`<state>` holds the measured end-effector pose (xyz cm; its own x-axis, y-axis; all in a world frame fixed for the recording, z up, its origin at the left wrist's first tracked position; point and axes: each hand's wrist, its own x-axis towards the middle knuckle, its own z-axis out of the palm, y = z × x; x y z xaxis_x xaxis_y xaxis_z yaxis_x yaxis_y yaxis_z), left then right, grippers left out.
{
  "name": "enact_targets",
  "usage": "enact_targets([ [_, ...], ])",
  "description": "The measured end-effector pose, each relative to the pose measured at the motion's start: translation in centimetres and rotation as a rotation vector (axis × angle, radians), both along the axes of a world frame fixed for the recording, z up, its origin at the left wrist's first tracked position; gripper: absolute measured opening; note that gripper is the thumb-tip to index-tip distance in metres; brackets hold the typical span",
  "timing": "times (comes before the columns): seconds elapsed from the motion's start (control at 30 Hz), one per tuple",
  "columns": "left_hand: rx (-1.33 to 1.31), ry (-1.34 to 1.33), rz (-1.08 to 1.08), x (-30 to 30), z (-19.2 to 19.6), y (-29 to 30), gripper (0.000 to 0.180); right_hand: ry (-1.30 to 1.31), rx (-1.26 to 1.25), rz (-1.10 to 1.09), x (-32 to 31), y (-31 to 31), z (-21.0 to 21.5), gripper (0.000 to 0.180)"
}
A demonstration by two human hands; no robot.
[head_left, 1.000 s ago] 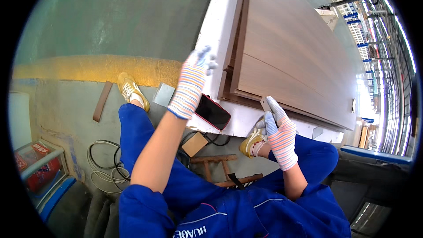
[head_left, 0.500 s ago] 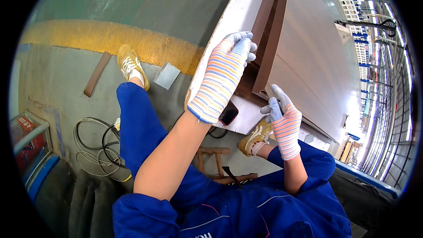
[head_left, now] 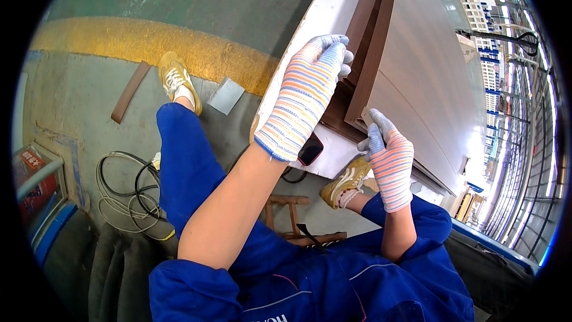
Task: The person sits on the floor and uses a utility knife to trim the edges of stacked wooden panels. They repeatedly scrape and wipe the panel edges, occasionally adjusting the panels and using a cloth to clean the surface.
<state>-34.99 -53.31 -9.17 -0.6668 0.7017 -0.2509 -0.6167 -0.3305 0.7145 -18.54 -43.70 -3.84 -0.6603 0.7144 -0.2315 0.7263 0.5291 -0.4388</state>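
My left hand (head_left: pixel 307 95), in a striped knit glove, is raised beside the near end of the brown channel-edged panel (head_left: pixel 369 53). Its fingers are bent together, and whatever they hold, if anything, is hidden. At the panel's near corner is my right hand (head_left: pixel 392 164), gloved the same way. Its index finger stretches toward that corner, with the thumb apart from it; no held thing shows there. Under the panel lies a white board (head_left: pixel 322 18). A dark phone with a red edge (head_left: pixel 311 150) rests on the board below my left wrist.
A wooden stool (head_left: pixel 293 217) stands between my legs. On the floor at left are coiled cables (head_left: pixel 128 203), a brown strip (head_left: pixel 131 92) and a grey block (head_left: pixel 226 95). A yellow floor band (head_left: pixel 119 36) crosses beyond them. Metal mesh fencing (head_left: pixel 542 119) runs along the right.
Both hands have shifted slightly to the right, and the right hand is a little closer to the panel's corner. The whole view has moved slightly.
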Motion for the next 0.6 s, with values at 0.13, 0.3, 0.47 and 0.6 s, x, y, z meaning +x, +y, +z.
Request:
enact_targets([
  [0.13,-0.003,-0.002,0.008,-0.1,-0.6,0.1,0.031,-0.034,0.025,0.037,-1.0,-0.3,0.9,0.030],
  [0.3,-0.008,-0.031,0.008,-0.3,0.1,-0.2,0.031,-0.063,0.047,0.074,-1.5,-0.5,1.4,0.030],
  [0.47,-0.015,-0.026,0.028,-0.2,0.2,-0.4,0.031,-0.081,0.022,0.042,-1.4,-0.5,1.0,0.030],
  [0.6,-0.030,-0.040,0.025,-0.3,0.4,-0.3,0.030,-0.051,0.033,0.014,-1.0,-0.6,0.7,0.029],
])
